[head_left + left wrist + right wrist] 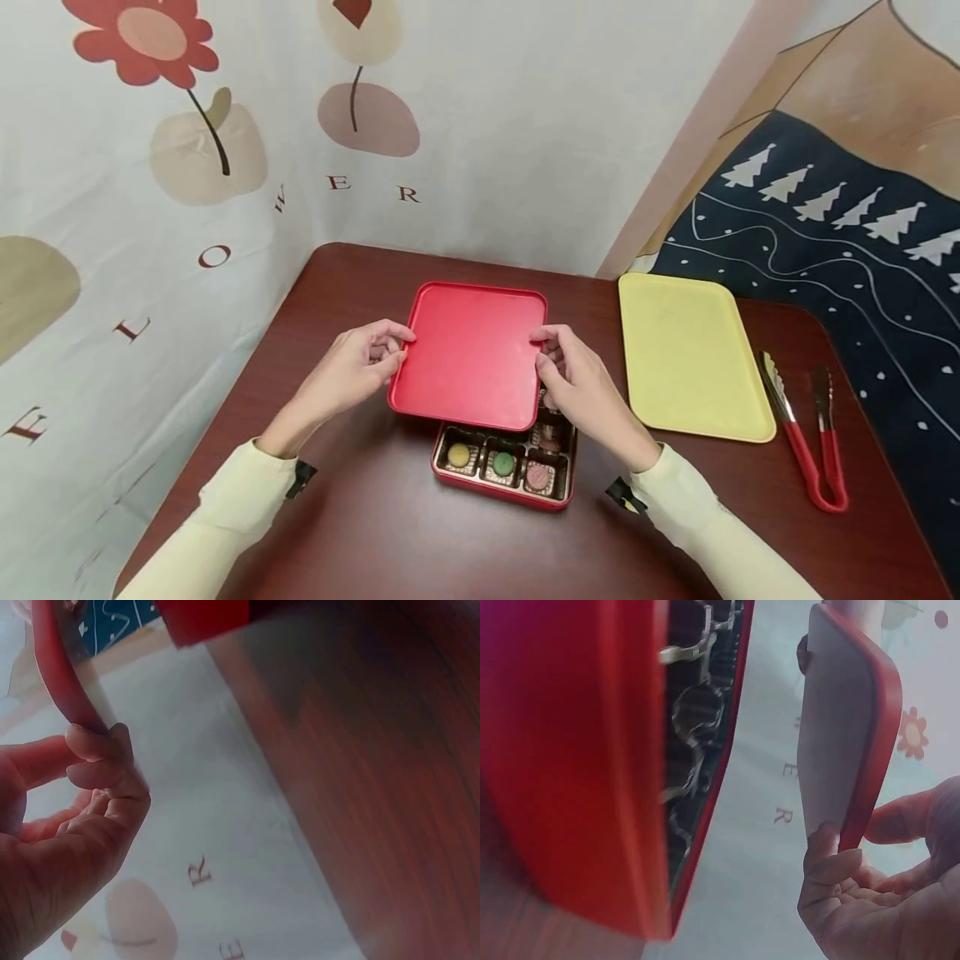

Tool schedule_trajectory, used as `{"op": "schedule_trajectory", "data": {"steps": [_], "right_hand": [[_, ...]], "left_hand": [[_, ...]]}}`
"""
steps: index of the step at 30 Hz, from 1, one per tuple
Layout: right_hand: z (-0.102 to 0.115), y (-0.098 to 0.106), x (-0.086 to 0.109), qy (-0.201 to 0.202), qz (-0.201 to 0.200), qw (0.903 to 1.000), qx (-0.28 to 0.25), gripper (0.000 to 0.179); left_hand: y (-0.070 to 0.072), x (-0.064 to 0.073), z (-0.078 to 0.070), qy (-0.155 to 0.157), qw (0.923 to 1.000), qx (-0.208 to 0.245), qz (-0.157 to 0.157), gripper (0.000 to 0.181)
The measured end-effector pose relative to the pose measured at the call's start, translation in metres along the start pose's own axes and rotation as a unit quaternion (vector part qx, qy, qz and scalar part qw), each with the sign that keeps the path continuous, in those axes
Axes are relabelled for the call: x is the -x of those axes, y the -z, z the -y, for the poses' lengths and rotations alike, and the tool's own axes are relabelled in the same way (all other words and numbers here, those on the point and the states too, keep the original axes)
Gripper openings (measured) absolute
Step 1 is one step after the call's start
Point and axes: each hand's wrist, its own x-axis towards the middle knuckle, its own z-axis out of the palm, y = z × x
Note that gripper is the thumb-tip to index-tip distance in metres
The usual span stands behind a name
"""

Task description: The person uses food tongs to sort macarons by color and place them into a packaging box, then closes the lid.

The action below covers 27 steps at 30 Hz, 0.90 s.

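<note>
A square red box lid (472,354) is held raised between both hands, over a red box (517,497) on the table. My left hand (352,367) pinches the lid's left edge between thumb and fingers. At the opposite edge, my right hand (581,383) pinches it likewise. The right wrist view shows the lid's pale underside (836,727), apart from the box. Within the box, a dark compartment tray carries a yellow round sweet (458,455), a green one (504,464) and a pink one (538,477) along the front row. The lid hides much of the box's back part.
A yellow tray (693,358) lies on the dark red wooden table (360,533) to the right. Beside it are tongs (813,467) with red handles, spread apart. A white curtain (510,167) printed with flowers and letters hangs behind; a navy cloth (810,233) hangs at right.
</note>
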Motion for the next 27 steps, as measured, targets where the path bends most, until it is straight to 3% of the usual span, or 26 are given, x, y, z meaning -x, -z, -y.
{"op": "schedule_trajectory", "data": {"steps": [7, 12, 15, 17, 22, 24, 27], "right_hand": [[-0.02, 0.017, 0.018, -0.02, -0.031, 0.9991, -0.023, 0.026], [-0.029, 0.023, 0.027, -0.033, -0.046, 0.9949, -0.084, 0.04], [-0.03, 0.028, 0.029, -0.03, -0.055, 0.9927, -0.103, 0.051], [-0.028, 0.03, 0.031, -0.023, -0.06, 0.9926, -0.103, 0.048], [-0.024, 0.031, 0.036, 0.035, -0.091, 0.9919, -0.081, 0.019], [-0.024, 0.029, 0.039, 0.071, -0.114, 0.9887, -0.067, 0.011], [-0.029, 0.027, 0.044, 0.132, -0.158, 0.9781, -0.027, 0.016]], "left_hand": [[-0.029, -0.012, -0.002, -0.048, 0.9977, 0.047, 0.004, 0.033], [-0.041, -0.017, -0.002, -0.042, 0.9977, 0.052, 0.005, 0.049], [-0.043, -0.02, -0.004, -0.034, 0.998, 0.053, 0.008, 0.041], [-0.043, -0.02, -0.004, -0.041, 0.9978, 0.051, -0.001, 0.031], [-0.041, -0.021, -0.005, -0.077, 0.9945, 0.041, -0.058, 0.017], [-0.04, -0.02, -0.005, -0.08, 0.993, 0.06, -0.064, 0.019], [-0.042, -0.017, -0.006, -0.078, 0.9908, 0.099, -0.049, 0.022]]}}
